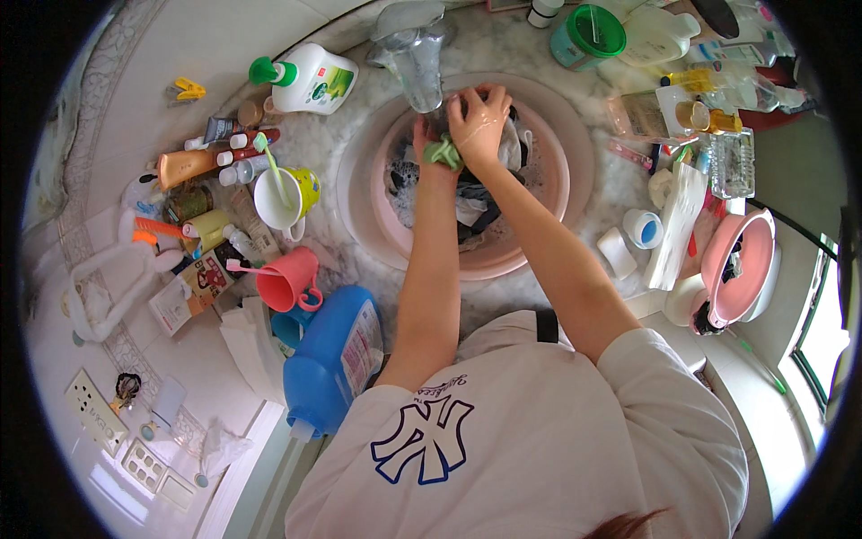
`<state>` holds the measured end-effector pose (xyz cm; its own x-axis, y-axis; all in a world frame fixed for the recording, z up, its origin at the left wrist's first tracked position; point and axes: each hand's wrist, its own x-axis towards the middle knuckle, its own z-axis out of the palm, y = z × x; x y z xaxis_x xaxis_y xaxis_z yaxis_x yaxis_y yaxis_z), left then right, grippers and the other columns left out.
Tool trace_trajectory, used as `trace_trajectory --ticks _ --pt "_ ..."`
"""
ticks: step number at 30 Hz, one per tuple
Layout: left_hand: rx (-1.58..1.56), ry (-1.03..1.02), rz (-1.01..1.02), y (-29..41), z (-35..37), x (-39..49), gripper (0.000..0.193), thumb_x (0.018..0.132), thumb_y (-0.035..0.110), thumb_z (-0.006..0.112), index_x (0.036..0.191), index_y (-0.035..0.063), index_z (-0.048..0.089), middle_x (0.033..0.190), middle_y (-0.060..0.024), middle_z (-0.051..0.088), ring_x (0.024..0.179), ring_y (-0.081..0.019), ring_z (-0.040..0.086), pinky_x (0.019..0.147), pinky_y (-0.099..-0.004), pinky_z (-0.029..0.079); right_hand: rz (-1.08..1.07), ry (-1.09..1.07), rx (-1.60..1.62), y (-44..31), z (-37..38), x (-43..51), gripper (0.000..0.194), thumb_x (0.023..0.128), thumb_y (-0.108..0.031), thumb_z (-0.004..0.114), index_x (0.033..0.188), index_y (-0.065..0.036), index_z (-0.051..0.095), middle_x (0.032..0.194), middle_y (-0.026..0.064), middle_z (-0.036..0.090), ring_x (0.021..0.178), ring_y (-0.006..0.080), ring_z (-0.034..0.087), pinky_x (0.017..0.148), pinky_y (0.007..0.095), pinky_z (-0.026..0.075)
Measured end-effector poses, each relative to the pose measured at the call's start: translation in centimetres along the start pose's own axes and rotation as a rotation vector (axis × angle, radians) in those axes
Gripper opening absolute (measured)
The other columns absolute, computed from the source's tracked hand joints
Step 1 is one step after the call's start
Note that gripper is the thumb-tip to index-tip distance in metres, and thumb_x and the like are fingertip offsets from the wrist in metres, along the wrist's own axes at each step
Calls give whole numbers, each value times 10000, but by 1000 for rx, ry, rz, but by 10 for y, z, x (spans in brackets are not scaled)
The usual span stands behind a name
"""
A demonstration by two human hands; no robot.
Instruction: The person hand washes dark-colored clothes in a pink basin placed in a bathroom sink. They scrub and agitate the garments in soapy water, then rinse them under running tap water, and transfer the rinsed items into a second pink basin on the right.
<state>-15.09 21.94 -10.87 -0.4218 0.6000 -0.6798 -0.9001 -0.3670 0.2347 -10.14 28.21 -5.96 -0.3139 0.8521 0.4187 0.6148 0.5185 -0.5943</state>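
A pink plastic basin (564, 192) sits in the white oval sink (350, 195), holding sudsy water and dark and pale wet clothes (478, 205). My right hand (481, 124), wet and with bent fingers, presses on dark cloth at the basin's far side, just right of the faucet (424, 74). Beside it, my left hand (423, 135) is mostly hidden behind the right hand and the faucet; a green scrunchie (444, 152) is around that wrist. Whether the left fingers grip cloth cannot be told.
Left on the marble counter (343, 269) stand a pump bottle (315, 79), a yellow-green cup (306, 191), a pink mug (286, 279) and a large blue jug (333, 364). Bottles, a green-lidded tub (587, 39) and a white soap bar (616, 253) lie right; another pink basin (744, 269) stands farther right.
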Motion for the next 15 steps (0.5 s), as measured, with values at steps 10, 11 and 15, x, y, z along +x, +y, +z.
trace_trajectory --ticks 10,11,15 --pt "436 352 554 1 35 -16 353 892 275 384 902 -13 587 973 -157 605 872 -288 594 744 -408 464 1058 -751 1473 -1 -7 -13 465 860 -304 577 1258 -88 471 1154 67 532 1076 187 477 920 320 384" --pt "630 424 624 0 37 -20 326 883 248 412 849 -17 599 934 -164 612 840 -293 598 713 -410 460 1029 -812 1494 -3 -6 -14 472 854 -290 586 1266 -95 463 1142 67 540 1063 191 489 915 323 391" --pt "1548 277 1193 -13 43 -52 290 877 160 415 845 -52 610 895 -218 628 869 -298 587 852 -398 416 1475 -794 1907 -3 9 -8 484 843 -405 555 1085 14 543 1037 182 596 988 320 547 890 420 441"
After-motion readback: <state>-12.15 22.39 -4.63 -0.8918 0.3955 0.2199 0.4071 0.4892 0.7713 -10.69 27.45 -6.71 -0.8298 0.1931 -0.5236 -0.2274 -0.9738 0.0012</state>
